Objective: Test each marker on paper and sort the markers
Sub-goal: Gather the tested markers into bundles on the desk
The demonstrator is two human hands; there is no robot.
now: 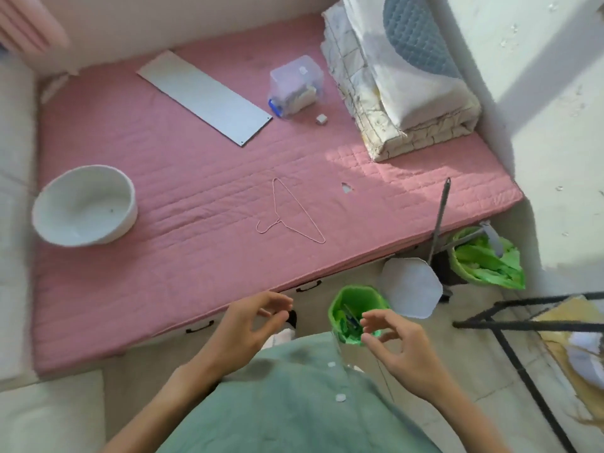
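Seen from the head camera: both bare hands raised over a green buttoned shirt (287,397), near the front edge of a pink quilted mattress (196,178). Left hand (242,325) with fingers loosely curled and spread apart, holding nothing. Right hand (397,343) likewise, fingers relaxed and apart, thumb and forefinger nearly meeting but pinching nothing visible.

Between the hands and just beyond them, on the floor beside the mattress's front edge: a small green plastic bin lined with a green bag (354,308), holding several slim markers or pens (351,318), colours hard to tell. Just right of it, a white rounded lid or pad (410,286) leaning near a second green-lined bin (483,256) with a grey long-handled tool (441,214) standing in front.

On the mattress: a round white plastic basin (85,206) near the left edge; a thin pink wire hanger (291,212) lying flat toward the front middle; a flat grey rectangular board (204,96) near the back edge; a clear plastic lidded box with a blue latch (295,85) just right of the board; a small pale cube (320,119) beside the box; a folded white patterned quilt (398,103) stacked at the back right corner. At far right, a black metal frame (523,325) on the floor.
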